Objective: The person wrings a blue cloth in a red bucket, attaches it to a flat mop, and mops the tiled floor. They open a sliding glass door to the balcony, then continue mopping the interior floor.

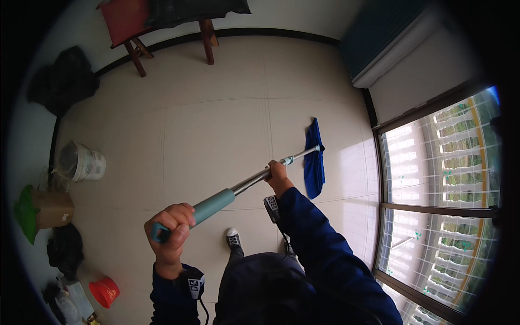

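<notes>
A flat mop slants across the view, its blue cloth head (pixel 314 162) resting on the tiled floor to my right, near the glass door. My left hand (pixel 172 229) is wrapped around the top end of the teal grip (pixel 213 208), just below its hanging loop (pixel 161 232). Farther down, my right hand (pixel 277 174) grasps the metal mop pole (pixel 250 181), close to the light teal collar (pixel 288 160). A small device is strapped at each of my wrists.
Sliding glass doors (pixel 438 162) line the right side. A wooden bench (pixel 207 42) stands against the far wall. Along the left wall are a black bag (pixel 65 81), a white bucket (pixel 91 162), a cardboard box (pixel 55 209), another black bag (pixel 67 250) and a red bucket (pixel 104 291).
</notes>
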`<state>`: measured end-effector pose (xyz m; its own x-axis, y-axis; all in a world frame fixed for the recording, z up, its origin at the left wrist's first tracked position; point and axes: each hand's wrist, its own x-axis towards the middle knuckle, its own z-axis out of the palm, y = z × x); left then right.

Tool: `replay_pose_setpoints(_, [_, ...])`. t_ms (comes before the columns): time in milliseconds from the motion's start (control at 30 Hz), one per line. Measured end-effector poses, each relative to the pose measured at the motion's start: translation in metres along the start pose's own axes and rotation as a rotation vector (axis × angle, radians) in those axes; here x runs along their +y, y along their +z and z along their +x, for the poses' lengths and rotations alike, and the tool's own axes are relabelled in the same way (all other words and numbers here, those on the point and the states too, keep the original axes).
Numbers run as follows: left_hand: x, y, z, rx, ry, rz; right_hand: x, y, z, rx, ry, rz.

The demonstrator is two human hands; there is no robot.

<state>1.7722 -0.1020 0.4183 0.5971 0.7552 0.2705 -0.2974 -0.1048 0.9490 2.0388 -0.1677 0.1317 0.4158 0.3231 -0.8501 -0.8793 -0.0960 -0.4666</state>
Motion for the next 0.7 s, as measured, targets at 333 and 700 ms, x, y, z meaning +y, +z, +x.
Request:
replay_pose_setpoints(333, [0.035,-0.103,-0.070,0.550,0.101,0.425,0.128,0.241,-0.004,-0.260,0.007,-0.526])
replay_pose_setpoints(700, [0.192,-0.108,-0.267,0.732,0.022,0.603,0.299,0.179,-0.215,-0.413,0.288,-0.793])
